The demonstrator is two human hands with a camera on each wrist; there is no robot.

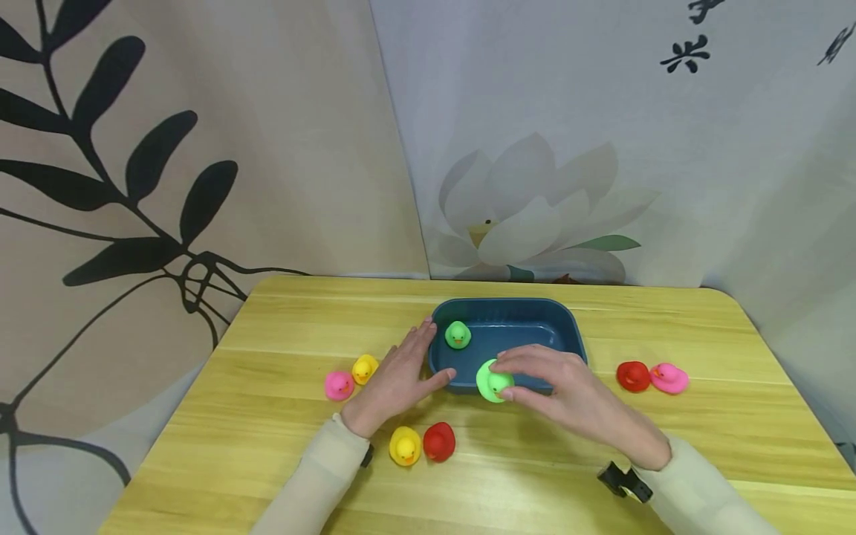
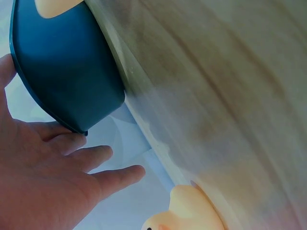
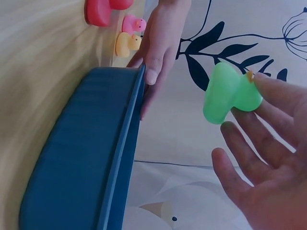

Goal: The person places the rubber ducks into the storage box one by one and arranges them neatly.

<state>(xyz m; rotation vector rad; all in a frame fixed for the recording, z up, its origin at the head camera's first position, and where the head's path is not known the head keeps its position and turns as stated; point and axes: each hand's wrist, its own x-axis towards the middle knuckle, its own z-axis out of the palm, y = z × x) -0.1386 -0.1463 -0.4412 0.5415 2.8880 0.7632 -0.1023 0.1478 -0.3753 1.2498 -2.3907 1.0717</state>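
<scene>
**Right grip (image 1: 568, 380) pinches a green duck (image 1: 493, 380) at the 6 o'clock side of the tray (image 1: 535, 327)**

Thumb and fingertips cover parts of the toy, while the right wrist view shows the lower fingers spread clear of it and the duck raised apart from the rim. Left grip (image 1: 400, 375) lies at 9 o'clock with straight fingers touching the rim, clasping nothing and hiding part of that end. Clock positions run from the tray's middle in the head view.

Inside, a second green duck (image 1: 458, 335) sits toward 10 o'clock; the near wall conceals it from the right wrist camera. A pale orange shape (image 2: 57, 5), cropped by the top of the left wrist view, is too partial to name.

The ducks are rounded, smooth and rubbery-looking. Pairs stand outside: yellow (image 1: 365, 368) and pink (image 1: 339, 386) near 8 o'clock, yellow (image 1: 405, 446) and red (image 1: 439, 442) between 7 and 8, red (image 1: 633, 377) and pink (image 1: 669, 378) between 3 and 4. The glossy dark-blue tray is a round-cornered rectangle. Streaky yellow grain covers the desk (image 1: 267, 446); behind hangs a printed, softly creased backdrop (image 1: 307, 134).
</scene>
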